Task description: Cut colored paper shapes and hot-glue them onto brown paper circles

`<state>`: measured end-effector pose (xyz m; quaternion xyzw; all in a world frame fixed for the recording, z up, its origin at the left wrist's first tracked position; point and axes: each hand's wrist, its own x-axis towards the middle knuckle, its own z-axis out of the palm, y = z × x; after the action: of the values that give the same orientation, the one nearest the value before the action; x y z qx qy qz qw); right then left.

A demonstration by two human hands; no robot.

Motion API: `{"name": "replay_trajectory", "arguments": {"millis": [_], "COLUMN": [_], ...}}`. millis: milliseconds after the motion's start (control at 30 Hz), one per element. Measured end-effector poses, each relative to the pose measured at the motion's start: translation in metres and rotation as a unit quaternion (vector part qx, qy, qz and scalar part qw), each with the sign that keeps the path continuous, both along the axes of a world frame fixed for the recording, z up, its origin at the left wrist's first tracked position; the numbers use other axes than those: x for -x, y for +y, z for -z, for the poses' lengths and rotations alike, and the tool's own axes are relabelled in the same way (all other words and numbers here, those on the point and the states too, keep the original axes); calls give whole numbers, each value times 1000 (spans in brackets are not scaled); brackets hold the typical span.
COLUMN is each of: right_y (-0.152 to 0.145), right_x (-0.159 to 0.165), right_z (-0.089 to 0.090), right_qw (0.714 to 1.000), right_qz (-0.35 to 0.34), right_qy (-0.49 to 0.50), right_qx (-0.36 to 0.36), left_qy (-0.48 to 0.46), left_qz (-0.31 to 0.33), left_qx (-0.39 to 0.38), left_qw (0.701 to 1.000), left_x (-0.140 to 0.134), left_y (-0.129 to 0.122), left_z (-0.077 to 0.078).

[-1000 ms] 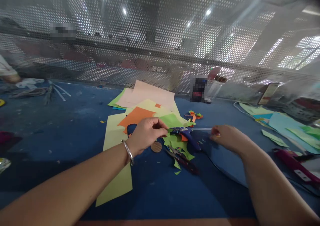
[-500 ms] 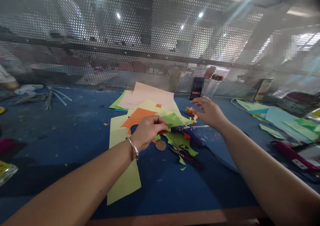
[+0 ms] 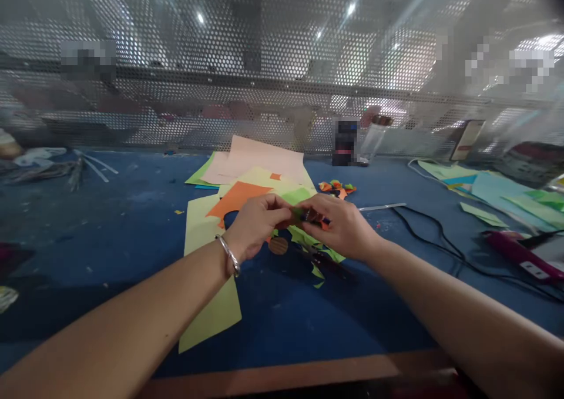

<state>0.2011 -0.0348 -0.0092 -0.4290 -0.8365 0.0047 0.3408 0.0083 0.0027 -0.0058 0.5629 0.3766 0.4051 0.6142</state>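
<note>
My left hand (image 3: 259, 223), with a silver bangle at the wrist, pinches something tiny at its fingertips, too small and covered to name. My right hand (image 3: 341, 225) is closed round a dark glue gun (image 3: 305, 214), mostly hidden by the fingers; its clear glue stick (image 3: 383, 207) sticks out to the right. The hands meet at their fingertips. Below them lie a brown round disc (image 3: 278, 245), dark scissors (image 3: 328, 264) and green paper scraps (image 3: 317, 272). Small orange and green paper pieces (image 3: 337, 186) sit just beyond my right hand.
Pink paper (image 3: 264, 155), orange paper (image 3: 242, 198) and a pale yellow sheet (image 3: 211, 311) spread behind and left. A black cord (image 3: 445, 240) runs right towards a magenta device (image 3: 520, 257). Paper sheets (image 3: 484, 190) lie at right; a perforated metal screen (image 3: 282, 52) closes the back.
My right hand has come down and left to meet my left hand. It now covers the glue gun, which has left its place on the table, and the cord has shifted.
</note>
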Motion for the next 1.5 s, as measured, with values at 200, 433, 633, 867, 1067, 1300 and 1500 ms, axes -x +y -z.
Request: {"name": "replay_trajectory", "arguments": {"millis": [200, 433, 633, 867, 1067, 1300, 1500], "right_y": [0, -3, -1, -3, -6, -5, -5], "right_x": [-2, -1, -2, 0, 2, 4, 4], "right_z": [9, 11, 13, 12, 12, 14, 15], "right_qw": [999, 989, 980, 974, 975, 976, 981], "right_qz": [10, 47, 56, 40, 37, 29, 34], "right_qy": [51, 135, 179, 205, 209, 209, 192], "right_qx": [0, 44, 65, 91, 73, 44, 15], "left_qy": [-6, -31, 28, 120, 126, 71, 10], "left_qz": [-14, -1, -2, -29, -36, -29, -30], "left_qx": [-9, -14, -149, -299, -297, -218, -125], "left_qw": [1000, 999, 988, 946, 946, 973, 992], "left_x": [-5, -3, 0, 1, 0, -4, -8], "left_y": [-1, -5, -5, -7, -10, -6, -10], "left_z": [1, -3, 1, 0, -3, -1, -2]}}
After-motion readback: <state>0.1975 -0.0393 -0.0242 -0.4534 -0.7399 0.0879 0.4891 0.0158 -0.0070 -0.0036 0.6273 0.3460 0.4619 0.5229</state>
